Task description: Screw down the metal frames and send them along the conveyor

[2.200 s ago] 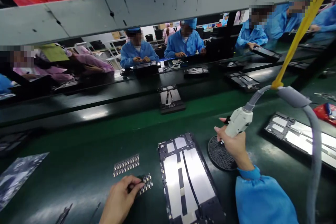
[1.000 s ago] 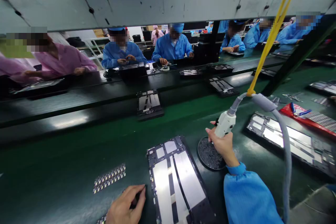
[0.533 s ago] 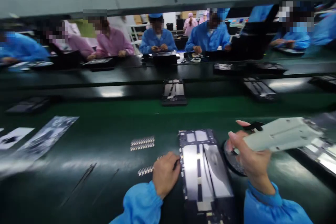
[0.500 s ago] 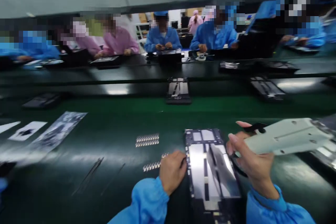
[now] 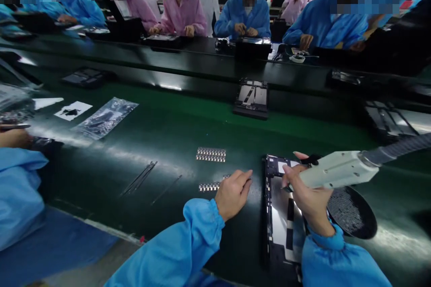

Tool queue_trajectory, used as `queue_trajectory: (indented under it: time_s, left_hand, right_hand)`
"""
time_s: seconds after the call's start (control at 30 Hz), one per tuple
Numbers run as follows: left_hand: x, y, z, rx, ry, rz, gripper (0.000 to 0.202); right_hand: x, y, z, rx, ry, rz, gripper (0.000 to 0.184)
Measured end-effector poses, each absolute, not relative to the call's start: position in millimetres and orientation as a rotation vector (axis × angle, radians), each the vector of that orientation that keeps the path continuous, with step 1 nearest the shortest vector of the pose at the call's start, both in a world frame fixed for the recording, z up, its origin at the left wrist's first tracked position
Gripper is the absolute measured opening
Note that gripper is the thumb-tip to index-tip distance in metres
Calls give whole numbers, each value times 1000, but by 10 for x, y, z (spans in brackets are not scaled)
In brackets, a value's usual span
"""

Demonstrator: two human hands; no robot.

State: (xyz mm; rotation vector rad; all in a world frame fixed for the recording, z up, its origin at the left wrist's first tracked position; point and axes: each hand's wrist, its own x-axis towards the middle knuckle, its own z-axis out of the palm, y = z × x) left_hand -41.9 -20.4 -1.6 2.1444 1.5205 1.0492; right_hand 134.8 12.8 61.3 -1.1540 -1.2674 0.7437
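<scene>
My right hand (image 5: 311,199) grips a white electric screwdriver (image 5: 336,174), held nearly level with its tip pointing left over a dark metal device frame (image 5: 281,215) lying on the green mat. My left hand (image 5: 232,193) rests on the mat just left of that frame, fingers curled, with its fingertips next to a small strip of parts (image 5: 208,186). A second strip of small parts (image 5: 211,154) lies a little farther away. A round black dish of screws (image 5: 352,210) sits right of the frame, partly behind my right hand.
A co-worker's blue sleeve (image 5: 18,193) fills the left edge. Thin tweezers (image 5: 139,178) and a clear plastic bag (image 5: 104,117) lie on the mat at left. Another frame (image 5: 252,97) rides the belt behind. Several people in blue and pink coats sit across the line.
The view has dropped and turned left. My right hand has brought the screwdriver lower over the frame. My left hand stays beside the frame's left edge.
</scene>
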Motion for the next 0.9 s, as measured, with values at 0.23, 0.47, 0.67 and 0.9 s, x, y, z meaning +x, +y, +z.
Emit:
queue_trajectory:
  time_s: [0.23,0.47,0.67,0.9]
  left_hand:
    - [-407,-201,-16,2099,1443,1155,22]
    - [-365,-239,8,2014,1409,1149,20]
    - [-361,-268,41,2075,1379,1153,31]
    - [-357,-279,41,2079,1284,1254,33]
  right_hand:
    - [1377,112,590,-1127,-1278,735,36]
    - [1196,134,720,-1100,-1275,754,37]
    - [1096,237,586,-1103,-1357,756,31]
    - [1102,227,581,-1119,-1355,751,35]
